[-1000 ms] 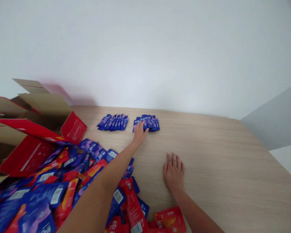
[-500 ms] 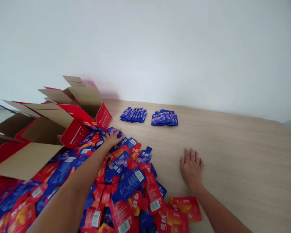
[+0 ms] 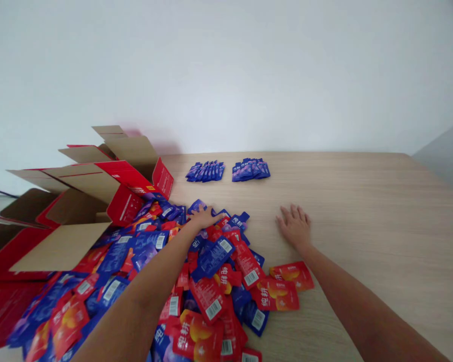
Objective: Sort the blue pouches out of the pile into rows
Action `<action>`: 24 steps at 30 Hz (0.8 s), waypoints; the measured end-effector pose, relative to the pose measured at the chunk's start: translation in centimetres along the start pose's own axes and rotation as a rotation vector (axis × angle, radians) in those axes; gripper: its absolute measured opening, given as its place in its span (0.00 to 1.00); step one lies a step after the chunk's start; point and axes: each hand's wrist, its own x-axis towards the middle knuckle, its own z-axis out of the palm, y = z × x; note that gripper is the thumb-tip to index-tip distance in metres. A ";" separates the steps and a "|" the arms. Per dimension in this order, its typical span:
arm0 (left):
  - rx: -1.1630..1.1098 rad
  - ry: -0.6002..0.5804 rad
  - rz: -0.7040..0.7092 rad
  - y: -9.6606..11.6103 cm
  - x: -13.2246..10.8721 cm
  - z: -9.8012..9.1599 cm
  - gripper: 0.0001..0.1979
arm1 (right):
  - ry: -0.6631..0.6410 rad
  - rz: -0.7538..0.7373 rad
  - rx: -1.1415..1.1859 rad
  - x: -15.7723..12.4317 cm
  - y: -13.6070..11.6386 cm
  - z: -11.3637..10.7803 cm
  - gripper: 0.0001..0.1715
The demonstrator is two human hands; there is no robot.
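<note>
Red and blue flat pouches (image 3: 213, 256) with spouted tops lie in a wide, jumbled pile across the left half of the table. My left hand (image 3: 203, 218) rests on the pile's far edge, fingers spread over blue and red pouches; what lies beneath the palm is hidden. Palm down on the bare wood, my right hand (image 3: 295, 227) has its fingers stretched out and holds nothing. Two red pouches (image 3: 277, 294) lie between that forearm and the pile.
Open cardboard boxes (image 3: 79, 241), red outside and brown inside, line the left side with flaps raised. Toward the back of the wooden table (image 3: 362, 216) are two overlapping rows of blue pouches, one left (image 3: 206, 171) and one right (image 3: 251, 170). A white wall (image 3: 256, 75) stands behind.
My left hand has moved right along the pile's far edge, away from the boxes. My right hand stays flat on the table. The camera view has shifted a little.
</note>
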 end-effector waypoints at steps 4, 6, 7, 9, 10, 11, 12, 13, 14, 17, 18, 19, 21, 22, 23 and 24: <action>0.056 -0.014 0.090 3.0 -2.4 0.7 0.49 | -0.081 -0.051 0.176 -1.8 0.9 -0.4 0.26; 0.090 -0.009 0.140 4.8 -3.8 1.0 0.48 | -0.116 -0.093 0.278 -3.9 1.2 -0.8 0.27; 0.111 0.000 0.173 5.7 -4.5 1.3 0.48 | -0.133 -0.123 0.328 -5.2 1.4 -1.0 0.28; 0.165 0.035 0.263 7.6 -6.1 1.9 0.48 | -0.166 -0.195 0.415 -8.2 1.8 -1.4 0.30; 0.195 0.056 0.313 8.6 -6.9 2.4 0.48 | -0.179 -0.228 0.448 -9.8 2.2 -1.6 0.31; 0.226 0.077 0.360 9.5 -7.7 2.9 0.48 | -0.188 -0.255 0.473 -11.3 2.6 -1.9 0.32; 0.254 0.100 0.403 10.3 -8.5 3.5 0.49 | -0.191 -0.274 0.487 -12.8 3.1 -2.2 0.33; 0.276 0.120 0.445 11.1 -9.3 4.0 0.49 | -0.186 -0.284 0.494 -14.3 3.6 -2.5 0.34; 0.293 0.137 0.487 11.9 -10.0 4.7 0.49 | -0.174 -0.285 0.492 -15.7 4.2 -2.7 0.35; 0.315 0.172 0.634 13.6 -11.9 6.4 0.47 | -0.098 -0.249 0.466 -19.6 5.8 -3.4 0.33; 0.314 0.178 0.689 14.0 -12.5 6.9 0.46 | -0.065 -0.228 0.452 -20.8 6.1 -3.5 0.33; 0.315 0.182 0.742 14.4 -13.0 7.4 0.45 | -0.033 -0.206 0.432 -22.0 6.3 -3.6 0.32; 0.322 0.178 0.840 15.0 -14.3 8.1 0.40 | 0.022 -0.153 0.377 -24.4 6.1 -3.9 0.30; 0.327 0.165 0.888 15.2 -14.9 8.3 0.36 | 0.044 -0.121 0.348 -25.5 5.8 -4.0 0.30; 0.331 0.142 0.934 15.4 -15.7 8.5 0.32 | 0.063 -0.087 0.323 -26.6 5.4 -4.1 0.29; 0.331 0.113 0.979 15.4 -16.5 8.6 0.28 | 0.081 -0.052 0.307 -27.7 4.9 -4.1 0.28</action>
